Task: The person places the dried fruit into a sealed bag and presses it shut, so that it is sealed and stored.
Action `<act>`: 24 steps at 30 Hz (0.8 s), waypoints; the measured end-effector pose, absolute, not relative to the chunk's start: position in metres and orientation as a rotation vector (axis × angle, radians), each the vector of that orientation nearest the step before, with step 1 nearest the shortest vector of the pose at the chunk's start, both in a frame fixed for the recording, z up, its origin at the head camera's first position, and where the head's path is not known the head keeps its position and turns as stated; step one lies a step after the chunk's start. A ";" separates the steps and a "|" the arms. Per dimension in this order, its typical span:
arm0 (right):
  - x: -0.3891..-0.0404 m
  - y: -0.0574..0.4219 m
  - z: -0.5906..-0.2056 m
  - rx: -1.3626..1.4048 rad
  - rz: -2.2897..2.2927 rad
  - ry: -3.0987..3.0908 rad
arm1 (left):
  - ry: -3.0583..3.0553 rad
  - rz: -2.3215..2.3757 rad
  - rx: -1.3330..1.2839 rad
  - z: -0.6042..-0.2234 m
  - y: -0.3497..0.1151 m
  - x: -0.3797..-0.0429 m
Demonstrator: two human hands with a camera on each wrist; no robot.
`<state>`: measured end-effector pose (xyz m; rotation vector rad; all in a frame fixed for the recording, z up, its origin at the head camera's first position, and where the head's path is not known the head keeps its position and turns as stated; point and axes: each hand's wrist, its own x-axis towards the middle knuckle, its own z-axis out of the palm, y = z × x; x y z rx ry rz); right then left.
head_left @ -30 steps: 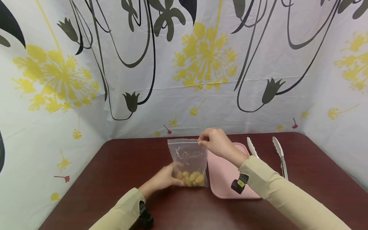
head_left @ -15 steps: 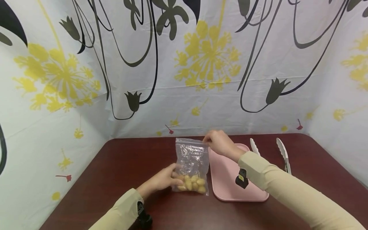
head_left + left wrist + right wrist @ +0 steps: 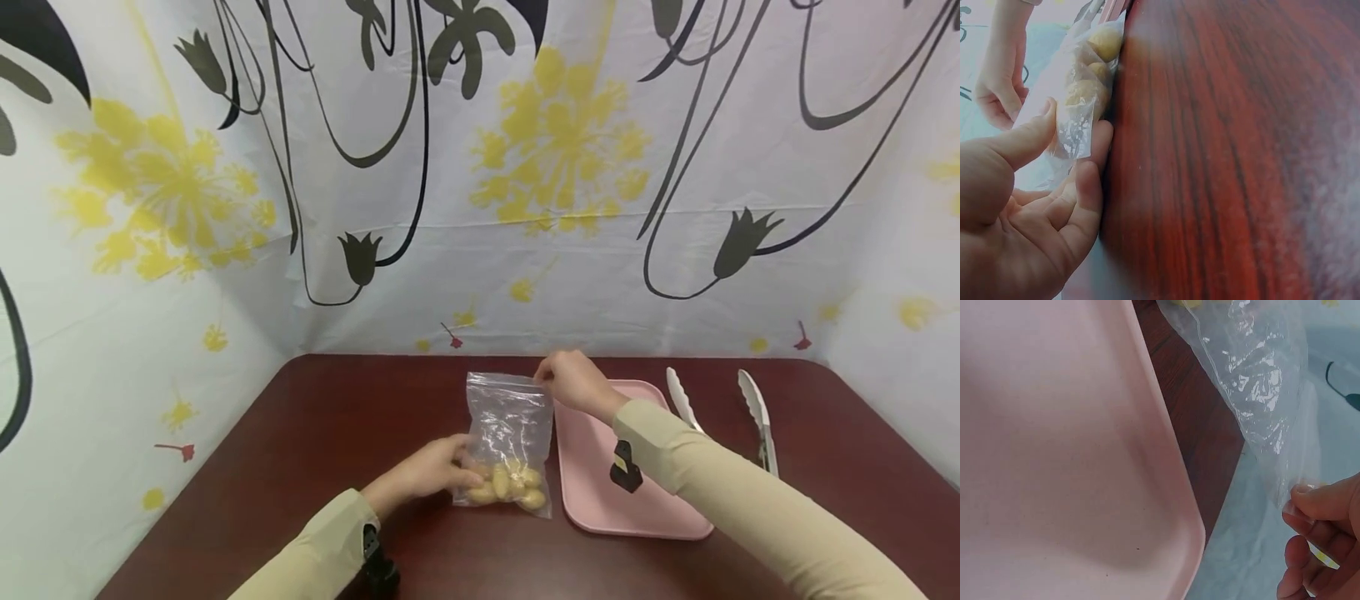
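Note:
A clear zip-top bag [image 3: 510,417] stands at the middle of the table, with several small yellow potato-like pieces [image 3: 517,483] lying in its bottom. My left hand [image 3: 431,471] holds the bag's lower left side. In the left wrist view the thumb of that hand [image 3: 1041,200] is in front of the plastic and the fingers curl beneath and behind. Up at the top right corner, my right hand [image 3: 577,383] pinches the bag's edge. The right wrist view shows this hand [image 3: 1329,525] gripping the corner between thumb and index finger. Whether the zip is sealed I cannot tell.
A pink tray [image 3: 600,492] lies just right of the bag, partly under my right arm. Behind the sleeve, spread tongs [image 3: 757,408] show two pale scalloped tips; their lower part is hidden. A patterned cloth [image 3: 420,292] hangs along the table's back edge.
The head view has shifted slightly. Both hands keep their hold on the bag. Its bottom has come a little nearer, and the yellow pieces inside have shifted.

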<state>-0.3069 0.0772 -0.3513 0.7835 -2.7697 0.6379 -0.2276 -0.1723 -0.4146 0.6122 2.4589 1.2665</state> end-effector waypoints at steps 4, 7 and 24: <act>-0.313 0.076 -0.357 0.736 0.687 -2.815 | 2.434 1.252 0.622 -0.413 -0.173 -0.229; -0.317 0.073 -0.360 0.719 0.691 -2.837 | 2.423 1.275 0.599 -0.412 -0.173 -0.229; -0.335 0.068 -0.386 0.658 0.634 -2.941 | 2.377 1.315 0.515 -0.413 -0.172 -0.234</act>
